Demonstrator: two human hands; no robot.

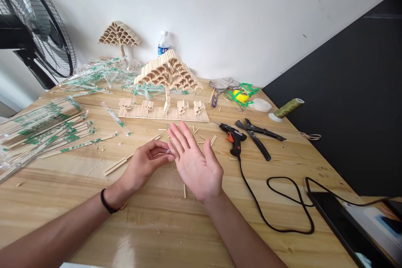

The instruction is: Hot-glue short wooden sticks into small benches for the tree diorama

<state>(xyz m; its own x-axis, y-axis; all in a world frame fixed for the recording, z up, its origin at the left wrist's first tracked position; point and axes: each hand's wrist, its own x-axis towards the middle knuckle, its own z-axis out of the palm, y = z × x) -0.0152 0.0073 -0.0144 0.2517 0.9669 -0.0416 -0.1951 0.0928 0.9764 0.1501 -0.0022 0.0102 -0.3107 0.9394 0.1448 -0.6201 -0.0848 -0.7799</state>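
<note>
My right hand (196,167) is open, palm turned up, its fingers stretched out over the middle of the wooden table. Beside its little finger, my left hand (149,159) is closed in a pinch. A tiny whitish, shiny bit (168,151) shows at the left fingertips, too small to name. Just beyond the hands stands a tree model (168,73) made of wooden sticks, on a flat stick base (157,113) with several small stick pieces. Short cut sticks (116,166) lie around my hands. To the right rest a black glue gun (234,137) and black-handled cutters (257,134).
Wrapped chopsticks (40,123) and torn plastic wrappers (103,75) cover the left side. A second tree model (121,35), a bottle (163,44) and a fan (37,21) stand behind. The glue gun's cord (260,217) loops at right, near a thread spool (287,109) and a grey glove (224,84).
</note>
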